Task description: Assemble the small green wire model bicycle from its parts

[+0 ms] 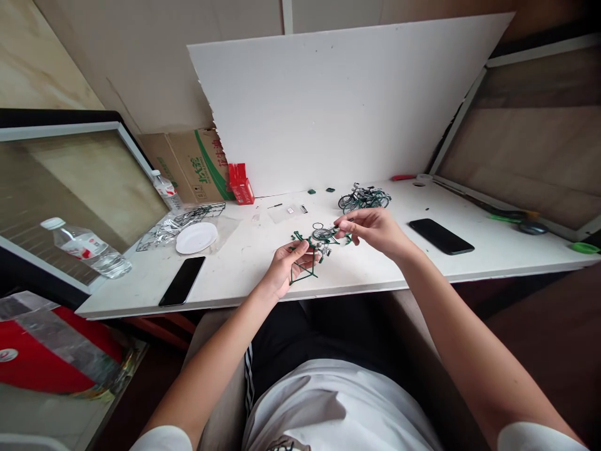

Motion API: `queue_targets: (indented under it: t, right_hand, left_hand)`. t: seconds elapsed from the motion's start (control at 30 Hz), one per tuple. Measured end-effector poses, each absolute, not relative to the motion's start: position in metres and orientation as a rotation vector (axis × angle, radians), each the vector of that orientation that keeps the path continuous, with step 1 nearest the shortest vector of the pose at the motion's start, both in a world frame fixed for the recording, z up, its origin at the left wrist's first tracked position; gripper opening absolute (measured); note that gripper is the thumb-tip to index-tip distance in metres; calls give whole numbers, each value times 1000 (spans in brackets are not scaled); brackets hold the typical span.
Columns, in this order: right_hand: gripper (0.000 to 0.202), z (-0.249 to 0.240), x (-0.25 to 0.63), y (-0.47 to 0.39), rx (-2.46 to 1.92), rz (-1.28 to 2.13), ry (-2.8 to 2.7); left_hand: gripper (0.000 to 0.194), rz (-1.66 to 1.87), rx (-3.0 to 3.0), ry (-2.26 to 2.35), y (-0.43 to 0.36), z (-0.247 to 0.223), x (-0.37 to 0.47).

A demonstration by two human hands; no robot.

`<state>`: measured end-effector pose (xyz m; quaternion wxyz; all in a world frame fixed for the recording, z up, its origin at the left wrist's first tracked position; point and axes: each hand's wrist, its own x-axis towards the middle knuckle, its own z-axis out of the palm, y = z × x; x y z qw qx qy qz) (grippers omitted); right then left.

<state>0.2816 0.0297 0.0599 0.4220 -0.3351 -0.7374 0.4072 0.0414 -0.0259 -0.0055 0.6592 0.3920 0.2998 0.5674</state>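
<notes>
Near the front edge of the white table, my left hand is closed on a small green model bicycle frame, its thin bars sticking out below the fingers. My right hand is raised to the right of it, thumb and forefinger pinched on a small dark piece too tiny to name. Between and behind the hands lie a small wheel, a thin ring and other green and dark bicycle parts, partly covered by my fingers. Farther back stands a cluster of model bicycles.
A black phone lies at left, another phone at right. Leftward are a white plate, dark part sprues, two water bottles and a red box. A white board stands behind.
</notes>
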Motion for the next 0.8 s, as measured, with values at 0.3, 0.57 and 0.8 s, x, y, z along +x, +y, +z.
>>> queue_targets:
  t: [0.3,0.57,0.8]
  right_hand:
    - [53,70,257,-1,-647,1188,-1699]
    - [51,72,253,-12,-673,1166,-1780]
    - [50,72,253,-11,-654,1085,-1860]
  left_hand:
    - [41,1188,1016,619,-39,4,46]
    - [40,1192,1067,632,-43,7,46]
    - [38,1204,1051,623,-42,8,45]
